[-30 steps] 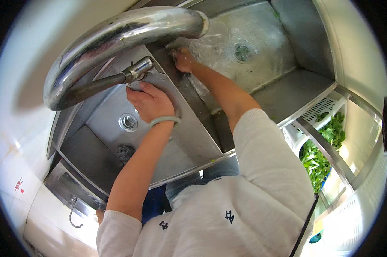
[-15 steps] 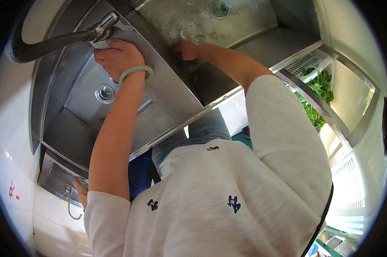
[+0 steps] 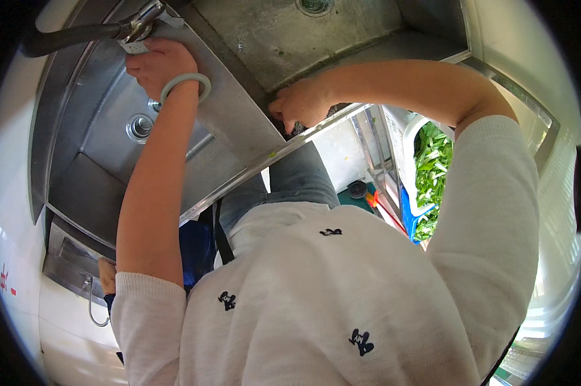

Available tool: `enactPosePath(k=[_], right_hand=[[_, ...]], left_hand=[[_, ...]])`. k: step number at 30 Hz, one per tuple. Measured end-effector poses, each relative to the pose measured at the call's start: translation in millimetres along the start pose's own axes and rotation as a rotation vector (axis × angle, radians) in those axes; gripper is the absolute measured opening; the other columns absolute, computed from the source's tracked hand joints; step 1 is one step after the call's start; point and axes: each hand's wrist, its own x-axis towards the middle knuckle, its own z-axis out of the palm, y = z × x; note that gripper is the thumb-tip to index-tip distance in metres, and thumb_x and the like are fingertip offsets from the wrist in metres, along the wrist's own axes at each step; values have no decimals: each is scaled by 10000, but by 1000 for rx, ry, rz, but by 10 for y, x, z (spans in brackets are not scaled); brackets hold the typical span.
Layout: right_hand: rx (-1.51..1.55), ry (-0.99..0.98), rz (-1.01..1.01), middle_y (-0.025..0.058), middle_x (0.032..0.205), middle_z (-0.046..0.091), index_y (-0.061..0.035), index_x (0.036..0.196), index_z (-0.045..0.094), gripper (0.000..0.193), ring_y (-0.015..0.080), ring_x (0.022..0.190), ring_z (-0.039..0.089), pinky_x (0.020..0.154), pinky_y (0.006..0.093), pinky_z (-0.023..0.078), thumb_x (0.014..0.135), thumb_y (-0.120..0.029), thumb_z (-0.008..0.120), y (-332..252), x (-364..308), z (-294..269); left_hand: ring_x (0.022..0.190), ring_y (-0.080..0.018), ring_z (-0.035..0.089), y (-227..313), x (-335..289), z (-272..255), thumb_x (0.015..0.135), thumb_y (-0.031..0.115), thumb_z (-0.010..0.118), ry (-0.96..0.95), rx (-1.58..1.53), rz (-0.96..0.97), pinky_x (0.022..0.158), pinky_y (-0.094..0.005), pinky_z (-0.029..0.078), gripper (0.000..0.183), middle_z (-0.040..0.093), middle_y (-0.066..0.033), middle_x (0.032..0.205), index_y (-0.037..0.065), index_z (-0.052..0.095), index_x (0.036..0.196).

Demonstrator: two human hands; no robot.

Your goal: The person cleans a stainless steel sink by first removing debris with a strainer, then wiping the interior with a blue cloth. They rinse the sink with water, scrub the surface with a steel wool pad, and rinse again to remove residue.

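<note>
My left hand (image 3: 161, 67), with a pale bangle (image 3: 197, 82) at its wrist, is closed at the pale lower part of the faucet (image 3: 136, 45). The faucet's dark spout (image 3: 71, 40) reaches out to the left. Beneath that arm is the left steel sink (image 3: 97, 135) with its round drain (image 3: 140, 128). My right hand (image 3: 306, 103) is down in the near corner of the right steel sink (image 3: 239, 46), close to the front rim. Its fingers are curled downward. Something dark and glinting shows under them, too hidden to name.
A steel divider (image 3: 229, 119) separates the sinks. Right of them, a white basket (image 3: 411, 138) holds cut green leaves (image 3: 432, 164) beside a metal rack (image 3: 380, 141). Another person's hand (image 3: 107, 275) shows at lower left, near a curved metal pipe (image 3: 92, 302).
My right hand has moved nearer along the right sink to its front corner, its elbow swinging outward. The left hand stays at the faucet. The whole view has shifted slightly.
</note>
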Motion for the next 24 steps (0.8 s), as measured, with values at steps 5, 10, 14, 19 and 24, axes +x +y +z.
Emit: enactPosePath(k=[5,10,14,19,24], right_hand=[[-36,42,345,137,1338,435,-29,1103,631,333,322,1169,475,921,406,435,799,-111,524,748,769,547],[-117,17,348,156,1288,467,-34,1058,647,300,334,1159,482,923,406,434,795,-95,516,1022,1013,839],[114,180,158,150,1214,506,-126,1062,683,361,330,1138,484,938,422,414,762,-74,488,21,39,214],[195,284,135,70,1105,490,-161,984,710,321,301,1080,458,869,396,438,731,-37,555,-209,-203,208],[33,221,258,117,1262,434,-150,1063,678,309,334,1136,454,932,425,419,791,-107,536,645,521,565]], left_hand=[[994,-444,554,60,-43,-21,907,345,397,-15,-9,9,829,-513,460,486,504,-291,1118,-88,395,1128],[1002,-440,556,25,-55,16,905,354,389,-14,1,75,824,-523,461,501,502,-288,1128,-89,389,1138],[1010,-436,557,7,1,-3,906,358,379,-13,28,-4,832,-515,466,510,502,-286,1135,-89,386,1151],[1022,-436,556,96,-31,-65,906,376,370,-59,38,-52,837,-505,471,528,498,-287,1151,-93,383,1149],[1034,-437,551,76,-25,-18,896,392,376,-36,9,-42,858,-518,449,534,505,-263,1173,-74,388,1156]])
